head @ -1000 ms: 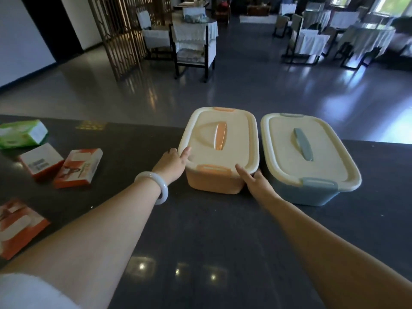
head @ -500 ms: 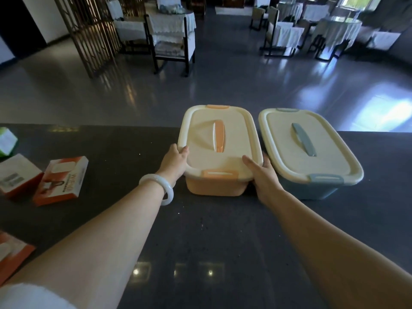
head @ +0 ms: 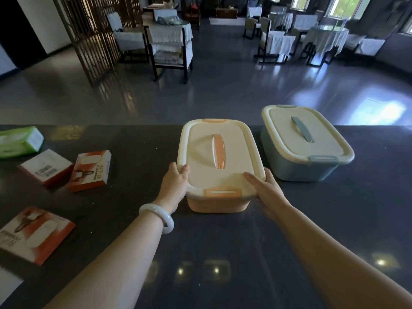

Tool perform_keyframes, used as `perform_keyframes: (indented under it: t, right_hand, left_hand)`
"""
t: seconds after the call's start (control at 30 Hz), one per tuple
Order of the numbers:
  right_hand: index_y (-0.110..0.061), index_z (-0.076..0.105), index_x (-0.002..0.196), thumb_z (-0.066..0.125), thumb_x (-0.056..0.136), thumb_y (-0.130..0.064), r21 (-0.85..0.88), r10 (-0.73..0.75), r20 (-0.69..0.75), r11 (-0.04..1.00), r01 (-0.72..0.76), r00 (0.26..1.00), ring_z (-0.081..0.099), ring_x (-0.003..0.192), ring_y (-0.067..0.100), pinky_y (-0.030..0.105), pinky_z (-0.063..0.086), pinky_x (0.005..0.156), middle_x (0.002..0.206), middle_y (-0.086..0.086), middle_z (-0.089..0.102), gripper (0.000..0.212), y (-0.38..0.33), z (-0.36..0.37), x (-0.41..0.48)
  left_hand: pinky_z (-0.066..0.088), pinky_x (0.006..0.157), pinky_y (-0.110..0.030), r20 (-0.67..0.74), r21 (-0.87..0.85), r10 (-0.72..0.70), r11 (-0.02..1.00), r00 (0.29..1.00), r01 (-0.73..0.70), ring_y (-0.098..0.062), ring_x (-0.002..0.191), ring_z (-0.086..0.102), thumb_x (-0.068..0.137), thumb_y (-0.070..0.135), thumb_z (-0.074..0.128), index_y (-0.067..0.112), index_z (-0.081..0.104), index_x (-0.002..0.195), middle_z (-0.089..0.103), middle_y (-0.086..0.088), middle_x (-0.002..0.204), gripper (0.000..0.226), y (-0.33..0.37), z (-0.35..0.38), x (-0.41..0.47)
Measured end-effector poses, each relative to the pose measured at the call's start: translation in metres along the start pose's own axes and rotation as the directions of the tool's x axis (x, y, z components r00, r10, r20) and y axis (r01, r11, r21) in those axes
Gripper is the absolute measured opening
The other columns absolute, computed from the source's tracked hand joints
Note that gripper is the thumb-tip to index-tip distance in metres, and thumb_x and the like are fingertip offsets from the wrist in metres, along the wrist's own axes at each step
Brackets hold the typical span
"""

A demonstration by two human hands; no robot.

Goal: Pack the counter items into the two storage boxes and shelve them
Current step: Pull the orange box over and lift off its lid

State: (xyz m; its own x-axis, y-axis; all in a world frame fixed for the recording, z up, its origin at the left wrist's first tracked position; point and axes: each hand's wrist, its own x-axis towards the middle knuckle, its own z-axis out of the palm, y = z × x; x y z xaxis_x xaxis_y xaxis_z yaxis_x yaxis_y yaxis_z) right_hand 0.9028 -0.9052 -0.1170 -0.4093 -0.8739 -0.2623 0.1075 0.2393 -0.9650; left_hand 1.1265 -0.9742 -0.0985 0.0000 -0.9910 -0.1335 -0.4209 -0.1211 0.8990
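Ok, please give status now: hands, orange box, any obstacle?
Left hand and right hand grip orange box sides. Lid on, box on counter. Nothing blocking.

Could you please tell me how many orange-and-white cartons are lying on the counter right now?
3. One carton lies left of the orange box, another touches its left side, and a third sits nearest the camera at the left edge. More may lie out of frame.

The picture's left edge is cutting off the green packet (head: 19,140). Closed lids are hiding both boxes' contents (orange box (head: 219,205), blue box (head: 296,168)).
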Motion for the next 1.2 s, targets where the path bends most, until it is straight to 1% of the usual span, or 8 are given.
perform_keyframes:
  t: [0.17,0.27,0.4,0.57,0.67,0.8,0.97,1.2]
  right_hand:
    - [-0.027,0.051,0.124,0.073,0.082,-0.033,-0.009,-0.007,0.013,1.0,0.007,1.0,0.064,0.103,0.019,0.037,0.054,0.087,0.11,0.0,0.066,0.047,0.01,0.01,-0.044]
    - [-0.025,0.052,0.121,0.073,0.083,-0.029,-0.011,0.009,0.051,1.0,-0.008,0.999,0.064,0.103,0.021,0.039,0.055,0.088,0.11,0.002,0.065,0.044,0.017,0.013,-0.073]
    - [-0.026,0.054,0.115,0.076,0.079,-0.03,-0.014,0.046,0.12,0.999,-0.045,0.992,0.065,0.102,0.023,0.049,0.053,0.093,0.11,0.004,0.066,0.042,0.029,0.014,-0.11]
    - [-0.024,0.051,0.12,0.075,0.079,-0.031,-0.035,0.061,0.192,0.998,-0.055,0.98,0.065,0.102,0.023,0.045,0.054,0.091,0.112,0.005,0.065,0.049,0.043,0.019,-0.16]
    - [-0.026,0.052,0.117,0.077,0.067,-0.041,-0.066,0.055,0.198,0.997,-0.043,0.979,0.066,0.1,0.021,0.045,0.055,0.09,0.109,0.003,0.066,0.058,0.05,0.026,-0.19]
    - [-0.024,0.049,0.12,0.075,0.077,-0.034,-0.104,0.06,0.227,0.994,-0.037,0.972,0.065,0.101,0.02,0.046,0.055,0.09,0.109,0.001,0.064,0.052,0.056,0.038,-0.223]
    - [-0.024,0.049,0.119,0.074,0.079,-0.03,-0.114,0.067,0.211,0.993,-0.043,0.975,0.066,0.099,0.022,0.045,0.056,0.088,0.109,0.003,0.065,0.047,0.058,0.058,-0.251]
    - [-0.026,0.049,0.12,0.072,0.081,-0.027,-0.103,0.064,0.143,0.994,-0.049,0.988,0.065,0.099,0.019,0.043,0.055,0.09,0.107,0.001,0.065,0.045,0.063,0.099,-0.291]
  left_hand:
    - [0.039,0.057,-0.029,-0.008,0.007,0.004,1.0,1.0,-0.004,-0.014,0.074,0.054,0.101,0.04,0.041,0.011,0.048,0.107,0.054,-0.001,0.086,0.03,-0.016,-0.026,-0.039]
    - [0.044,0.061,-0.029,-0.027,0.02,-0.007,1.0,1.0,0.007,-0.015,0.077,0.056,0.101,0.041,0.04,0.014,0.048,0.107,0.056,-0.002,0.088,0.029,-0.029,-0.043,-0.07]
    - [0.046,0.064,-0.03,-0.047,0.02,-0.013,1.0,0.999,0.014,-0.016,0.081,0.058,0.101,0.043,0.04,0.015,0.049,0.108,0.058,-0.004,0.092,0.029,-0.045,-0.064,-0.115]
    - [0.046,0.066,-0.031,-0.102,0.012,-0.047,0.999,0.994,0.049,-0.019,0.083,0.059,0.101,0.041,0.041,0.013,0.051,0.109,0.059,-0.007,0.094,0.031,-0.06,-0.086,-0.172]
    - [0.047,0.068,-0.031,-0.119,0.014,-0.079,0.997,0.99,0.082,-0.02,0.085,0.059,0.1,0.042,0.041,0.015,0.051,0.11,0.06,-0.008,0.097,0.031,-0.07,-0.103,-0.2]
    - [0.048,0.074,-0.038,-0.129,-0.008,-0.096,0.995,0.987,0.096,-0.026,0.088,0.06,0.099,0.043,0.043,0.014,0.053,0.109,0.062,-0.011,0.098,0.032,-0.085,-0.127,-0.229]
    - [0.05,0.079,-0.041,-0.125,-0.015,-0.099,0.995,0.987,0.098,-0.025,0.088,0.06,0.099,0.043,0.043,0.017,0.053,0.108,0.062,-0.01,0.099,0.03,-0.099,-0.154,-0.244]
    - [0.049,0.077,-0.041,-0.068,0.014,-0.065,0.998,0.996,0.066,-0.024,0.086,0.06,0.1,0.044,0.041,0.016,0.052,0.109,0.062,-0.009,0.096,0.031,-0.119,-0.198,-0.249]
